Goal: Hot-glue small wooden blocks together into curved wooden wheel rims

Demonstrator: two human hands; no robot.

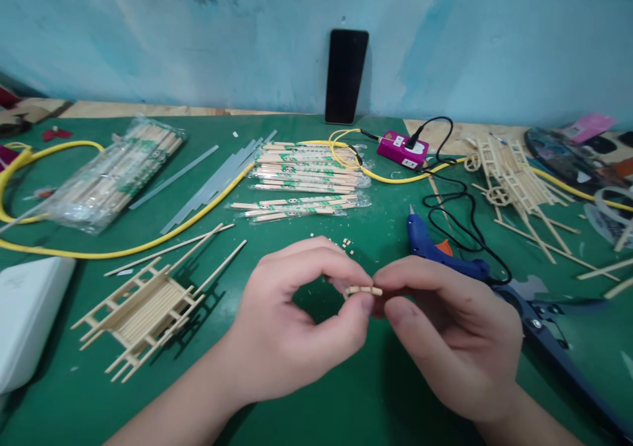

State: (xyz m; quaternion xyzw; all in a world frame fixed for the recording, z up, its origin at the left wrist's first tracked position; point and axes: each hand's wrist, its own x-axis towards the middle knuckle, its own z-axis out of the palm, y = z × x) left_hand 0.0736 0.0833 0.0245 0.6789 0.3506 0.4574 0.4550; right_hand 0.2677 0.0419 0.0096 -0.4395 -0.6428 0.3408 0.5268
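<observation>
My left hand (301,301) is closed, its thumb and index finger pinching a small pale wooden piece (363,291). It looks like short stick segments joined in a slight curve; the fingers hide part of it. Beside it, my right hand (450,327) has curled fingers, their tips meeting at the piece's right end. Tiny wooden offcuts (347,243) lie on the green tabletop just beyond my hands. To the left rests a small cart frame (148,307) built of thin sticks, with two long shafts. A blue glue gun (440,251) lies behind my right hand.
Wrapped chopsticks (306,175) lie mid-table, with another bagged bundle (119,172) and clear glue sticks (212,182) leftward. A yellow cord (163,248) runs to a purple power strip (403,149). Blue-handled cutters (539,327), a finished-looking stick cart (514,182) and an upright phone (347,76) stand around.
</observation>
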